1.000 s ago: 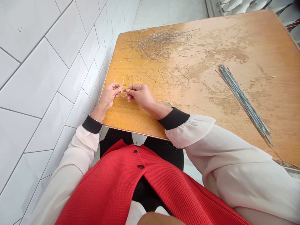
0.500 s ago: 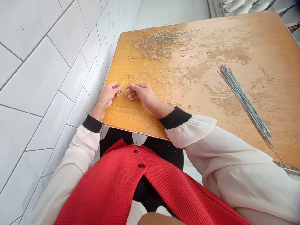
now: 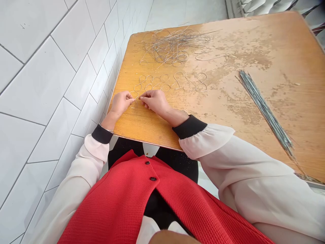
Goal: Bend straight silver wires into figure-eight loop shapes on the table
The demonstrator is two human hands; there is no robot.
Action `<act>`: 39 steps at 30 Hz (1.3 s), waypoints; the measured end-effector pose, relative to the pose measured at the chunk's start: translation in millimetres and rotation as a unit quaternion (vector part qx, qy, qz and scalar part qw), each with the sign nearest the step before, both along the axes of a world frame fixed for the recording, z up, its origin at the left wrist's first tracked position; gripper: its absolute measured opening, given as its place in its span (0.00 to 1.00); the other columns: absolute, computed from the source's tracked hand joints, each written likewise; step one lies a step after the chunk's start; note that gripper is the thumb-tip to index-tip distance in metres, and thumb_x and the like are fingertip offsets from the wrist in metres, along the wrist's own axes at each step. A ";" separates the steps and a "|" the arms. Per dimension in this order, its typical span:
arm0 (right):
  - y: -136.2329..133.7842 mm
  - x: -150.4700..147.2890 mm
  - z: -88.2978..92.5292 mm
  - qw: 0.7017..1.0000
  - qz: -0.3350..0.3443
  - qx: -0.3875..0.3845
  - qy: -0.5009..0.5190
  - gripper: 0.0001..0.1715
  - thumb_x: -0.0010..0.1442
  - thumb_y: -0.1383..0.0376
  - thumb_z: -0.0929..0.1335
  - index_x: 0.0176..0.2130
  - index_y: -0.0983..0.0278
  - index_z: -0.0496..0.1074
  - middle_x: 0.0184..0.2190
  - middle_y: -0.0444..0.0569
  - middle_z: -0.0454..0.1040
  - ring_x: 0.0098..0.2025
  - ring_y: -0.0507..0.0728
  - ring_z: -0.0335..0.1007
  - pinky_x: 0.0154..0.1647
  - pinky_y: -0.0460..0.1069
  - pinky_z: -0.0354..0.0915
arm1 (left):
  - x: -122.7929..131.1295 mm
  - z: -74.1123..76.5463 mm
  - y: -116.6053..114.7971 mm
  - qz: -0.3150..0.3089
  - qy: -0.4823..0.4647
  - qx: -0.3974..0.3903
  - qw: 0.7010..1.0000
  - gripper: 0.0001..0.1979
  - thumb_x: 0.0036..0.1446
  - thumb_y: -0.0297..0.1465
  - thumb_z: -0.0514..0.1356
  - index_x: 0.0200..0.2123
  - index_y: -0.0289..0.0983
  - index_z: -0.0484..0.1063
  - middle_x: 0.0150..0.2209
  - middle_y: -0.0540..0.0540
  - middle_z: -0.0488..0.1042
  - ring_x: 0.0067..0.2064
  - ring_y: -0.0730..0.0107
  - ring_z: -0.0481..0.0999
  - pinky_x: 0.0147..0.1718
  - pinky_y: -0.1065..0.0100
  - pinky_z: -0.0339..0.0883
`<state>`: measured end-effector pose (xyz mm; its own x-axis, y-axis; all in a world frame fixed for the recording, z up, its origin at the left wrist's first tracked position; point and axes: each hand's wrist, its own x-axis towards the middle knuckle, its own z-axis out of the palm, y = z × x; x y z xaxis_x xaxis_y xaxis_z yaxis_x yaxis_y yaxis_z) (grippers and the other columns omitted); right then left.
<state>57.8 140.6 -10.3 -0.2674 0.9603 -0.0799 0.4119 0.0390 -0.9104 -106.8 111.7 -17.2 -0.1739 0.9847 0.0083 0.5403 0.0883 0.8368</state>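
My left hand [image 3: 120, 103] and my right hand [image 3: 154, 101] rest on the near left part of a scuffed orange wooden table [image 3: 243, 91]. Their fingertips nearly meet on a thin wire loop [image 3: 134, 98], which lies partly on the wood. Just beyond my hands runs a row of bent wire figure-eights [image 3: 167, 83]. Farther back lies a tangled heap of wire pieces [image 3: 172, 47]. To the right lies a bundle of straight wires [image 3: 264, 108], out of reach of my fingers.
A white tiled wall [image 3: 45, 78] runs along the table's left edge. My red waistcoat [image 3: 149, 203] and white sleeves fill the lower view. A black round seat [image 3: 177, 162] shows below the table's near edge. Pale slats [image 3: 256, 5] stand beyond the far corner.
My fingers, spread half a second ago, have closed in on the wire loop from both sides. My hands have moved closer together, and the loop has shifted slightly with them.
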 end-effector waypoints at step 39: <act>12.6 41.9 -22.7 0.861 0.287 0.354 -0.227 0.29 0.71 0.63 0.59 0.63 0.69 0.73 0.66 0.60 0.70 0.68 0.68 0.67 0.69 0.65 0.65 | 18.9 13.3 -88.0 -0.191 0.373 0.046 0.907 0.24 0.70 0.28 0.54 0.65 0.22 0.66 0.70 0.26 0.63 0.73 0.48 0.63 0.71 0.48 0.58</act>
